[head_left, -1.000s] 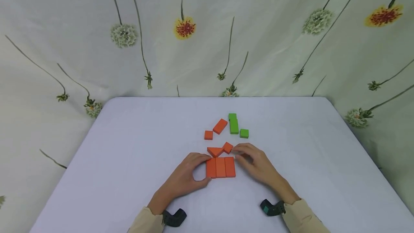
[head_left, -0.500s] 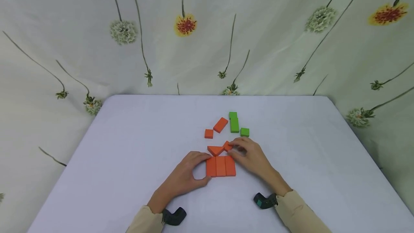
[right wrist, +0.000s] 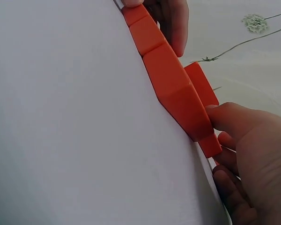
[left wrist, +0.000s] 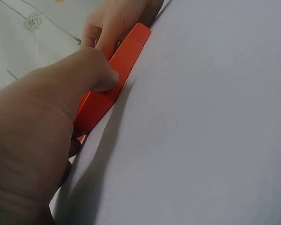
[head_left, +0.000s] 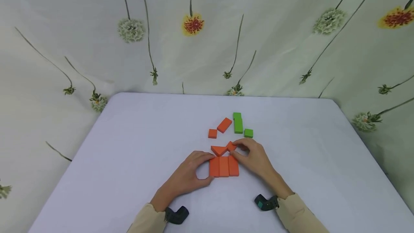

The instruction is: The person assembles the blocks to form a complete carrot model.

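Three orange rectangular blocks lie side by side, forming a flat panel: a left block (head_left: 214, 168), a middle block (head_left: 224, 167) and a right block (head_left: 234, 166). My left hand (head_left: 182, 176) grips the left block between thumb and fingers at its near and far ends. In the left wrist view its thumb presses the near side of the orange panel (left wrist: 100, 105). Just beyond the panel, an orange triangular block (head_left: 219, 150) points toward me. My right hand (head_left: 257, 159) pinches a small orange square block (head_left: 230, 145), turned cornerwise beside the triangle. Its fingertips partly cover this block.
Farther back on the white table (head_left: 145, 128) lie an orange rectangular block (head_left: 224, 125) and a small orange block (head_left: 212, 133). To their right are a long green block (head_left: 238, 126), a green block (head_left: 237, 115) touching its far end, and a small green block (head_left: 248, 133).
My right hand has moved in from the right and taken hold of the small orange square block. The left hand keeps its grip on the left block. The head view has shifted slightly.
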